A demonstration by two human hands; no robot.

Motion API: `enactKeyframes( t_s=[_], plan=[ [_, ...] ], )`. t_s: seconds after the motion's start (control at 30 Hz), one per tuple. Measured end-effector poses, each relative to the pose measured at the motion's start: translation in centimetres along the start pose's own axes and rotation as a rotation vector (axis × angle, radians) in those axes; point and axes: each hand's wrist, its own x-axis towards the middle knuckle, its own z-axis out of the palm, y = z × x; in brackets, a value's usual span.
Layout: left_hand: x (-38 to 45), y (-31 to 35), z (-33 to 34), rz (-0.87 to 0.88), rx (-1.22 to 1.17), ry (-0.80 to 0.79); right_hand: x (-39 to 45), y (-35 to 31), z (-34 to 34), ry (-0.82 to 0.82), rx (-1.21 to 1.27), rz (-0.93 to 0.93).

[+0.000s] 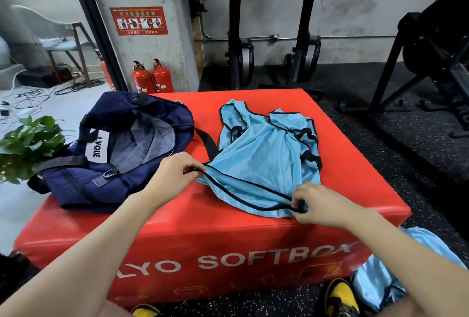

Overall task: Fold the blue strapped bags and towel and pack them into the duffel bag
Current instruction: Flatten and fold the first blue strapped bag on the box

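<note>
While nothing is packed yet, head view: one blue strapped bag (pixel 264 149) lies unfolded on the red soft box (pixel 355 164).
Left hand (pixel 175 177): fingers pinching its near-left trim.
Right hand (pixel 319 205): fingers pinching its near hem.
Duffel bag (pixel 114 149): open beside it, looks empty.
Left: folding, packing; another blue piece (pixel 396 266) on the floor.

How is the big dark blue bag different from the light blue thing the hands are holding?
The duffel bag is navy and thick; the light blue strapped bag is pale, thin mesh with black trim. The duffel bag sits bulky and gaping open, showing grey lining; the strapped bag lies spread nearly flat. Nobody touches the duffel bag, while the left hand and right hand pinch the strapped bag's near edge. Both rest on the red soft box.
</note>
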Motion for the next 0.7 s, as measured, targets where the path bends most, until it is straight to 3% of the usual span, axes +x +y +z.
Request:
enactKeyframes(
  t_s=[0.1, 0.23, 0.5, 0.57, 0.7],
  plan=[
    [0.1, 0.2, -0.1, -0.003, -0.008, 0.028, -0.3, 0.3, -1.0, 0.097, 0.006, 0.021],
    [1.1, 2.1, -1.0, -0.007, -0.047, 0.121, -1.0, 1.6, -4.3, 0.46, 0.091, 0.035],
    [7.8, 11.8, -8.1, 0.137, 0.006, 0.249, -1.4, 0.2, -17.2, 0.803, -0.135, 0.177],
    [9.0, 14.4, -10.6, 0.191, 0.05, 0.272, -1.9, -0.4, -20.6, 0.843, -0.224, 0.134],
    [10.2, 19.3, -15.8, 0.259, 0.11, 0.33, -3.5, -1.0, -26.7, 0.748, -0.434, 0.097]
  ],
)
